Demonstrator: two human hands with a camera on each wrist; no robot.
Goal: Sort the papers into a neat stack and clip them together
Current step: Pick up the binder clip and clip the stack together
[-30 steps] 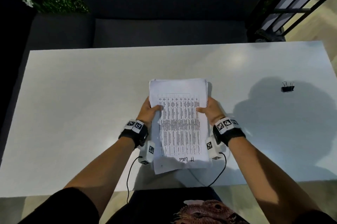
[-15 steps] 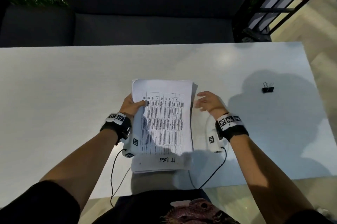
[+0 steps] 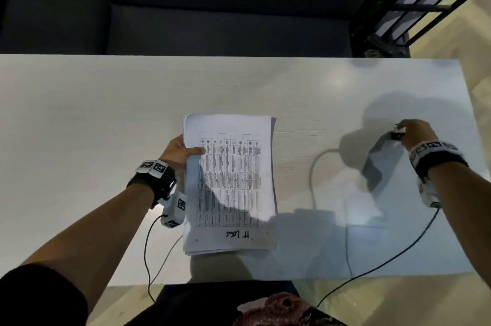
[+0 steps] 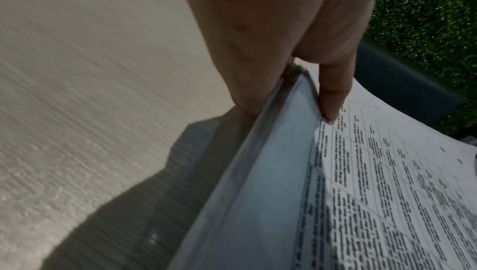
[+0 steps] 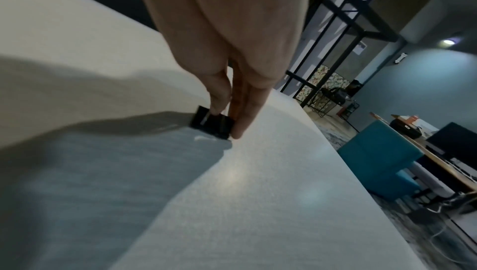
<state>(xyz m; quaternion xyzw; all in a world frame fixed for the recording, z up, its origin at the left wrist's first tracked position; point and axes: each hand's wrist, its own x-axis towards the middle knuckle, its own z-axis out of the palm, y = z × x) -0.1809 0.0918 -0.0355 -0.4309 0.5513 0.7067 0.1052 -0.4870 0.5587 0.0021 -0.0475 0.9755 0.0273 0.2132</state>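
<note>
A stack of printed papers [image 3: 233, 179] with a table on its top sheet is held above the white table [image 3: 93, 113], near its middle front. My left hand [image 3: 183, 151] grips the stack's left edge, thumb on top and fingers beneath; the left wrist view shows the papers [image 4: 387, 182] pinched between thumb and fingers [image 4: 331, 94]. Far to the right, my right hand [image 3: 414, 132] reaches down onto a small black binder clip [image 3: 397, 134]. In the right wrist view its fingertips [image 5: 219, 101] pinch the clip [image 5: 211, 124], which sits on the table.
A dark sofa [image 3: 212, 28] runs along the table's far edge. A black metal frame [image 3: 414, 1] stands at the back right. Cables [image 3: 316, 174] from my wrist cameras trail across the tabletop and over its front edge.
My right hand let go of the papers and moved right to the binder clip, where its fingers now close on it. My left hand alone keeps holding the stack.
</note>
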